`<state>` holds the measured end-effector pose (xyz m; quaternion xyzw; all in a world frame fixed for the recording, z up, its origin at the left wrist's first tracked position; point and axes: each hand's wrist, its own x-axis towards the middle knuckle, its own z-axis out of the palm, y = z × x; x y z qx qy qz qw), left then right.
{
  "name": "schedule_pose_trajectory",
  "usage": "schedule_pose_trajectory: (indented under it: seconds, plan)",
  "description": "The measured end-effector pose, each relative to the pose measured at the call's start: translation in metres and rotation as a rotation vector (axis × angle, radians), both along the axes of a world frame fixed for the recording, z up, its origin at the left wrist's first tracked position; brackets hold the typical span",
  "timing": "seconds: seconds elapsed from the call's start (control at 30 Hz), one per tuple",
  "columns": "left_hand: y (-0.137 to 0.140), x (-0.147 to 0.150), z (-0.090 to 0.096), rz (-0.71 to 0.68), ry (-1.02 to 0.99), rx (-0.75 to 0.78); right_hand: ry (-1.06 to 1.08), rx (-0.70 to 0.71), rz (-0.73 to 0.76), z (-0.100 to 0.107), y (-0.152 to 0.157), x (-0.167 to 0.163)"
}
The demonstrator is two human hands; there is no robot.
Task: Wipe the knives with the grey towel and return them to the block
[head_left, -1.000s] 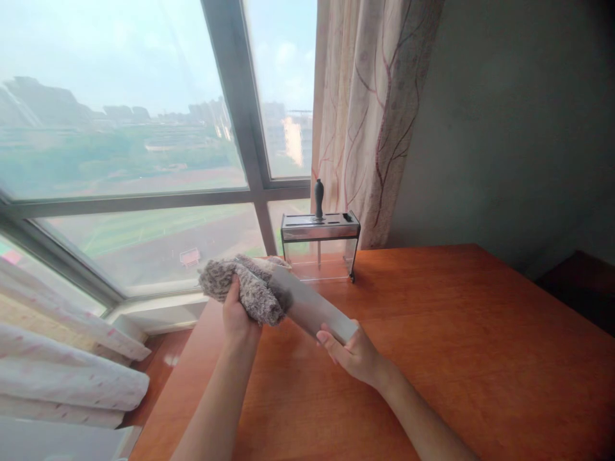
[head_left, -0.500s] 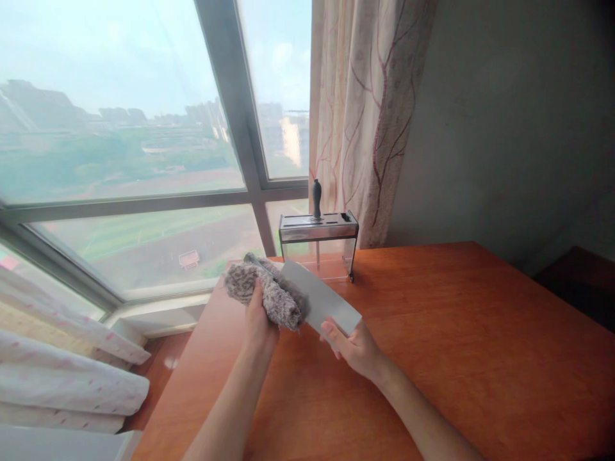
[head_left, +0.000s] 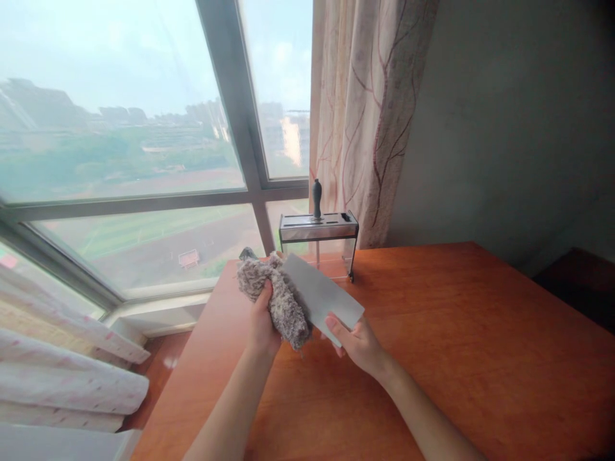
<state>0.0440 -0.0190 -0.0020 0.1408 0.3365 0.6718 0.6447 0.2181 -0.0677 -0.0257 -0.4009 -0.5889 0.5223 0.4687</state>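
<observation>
My right hand [head_left: 358, 344] grips the near end of a broad grey cleaver blade [head_left: 321, 296], held flat-side up above the wooden table [head_left: 456, 333]. My left hand [head_left: 263, 323] clutches a fluffy grey cloth [head_left: 276, 294] that presses against the blade's left side and covers part of it. The knife's handle is hidden inside my right hand.
A metal and clear-plastic knife block [head_left: 319, 242] with one dark-handled tool [head_left: 316, 198] in it stands at the table's far edge by the window. A patterned curtain [head_left: 369, 115] hangs behind it. White bedding [head_left: 67, 378] lies at the lower left, below the table's left edge.
My left hand slid the cloth rightward and nearer along the blade. The blade tilted a little more upright while my right hand stayed nearly in place.
</observation>
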Motion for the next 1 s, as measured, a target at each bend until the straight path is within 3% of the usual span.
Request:
schedule_pose_trajectory:
  seconds: [0.13,0.27,0.53,0.6,0.83,1.0]
  plan:
    - [0.007,-0.012,0.005,0.103,-0.035,0.051,0.001,-0.058,0.036,0.005,-0.002,0.0]
    - [0.009,-0.013,0.003,0.076,-0.042,0.022,-0.054,-0.007,0.02,-0.004,-0.002,-0.003]
    - [0.007,0.001,-0.013,0.092,-0.015,-0.05,-0.476,0.45,-0.104,-0.012,-0.002,-0.002]
    - [0.006,0.001,-0.012,0.074,-0.017,-0.031,-0.433,0.412,-0.082,-0.011,-0.003,-0.002]
    - [-0.001,-0.006,-0.008,0.016,-0.046,-0.027,0.031,-0.012,-0.078,-0.007,0.001,0.003]
    - [0.0,-0.003,-0.01,0.002,-0.061,-0.064,0.055,-0.036,-0.071,-0.004,0.003,0.005]
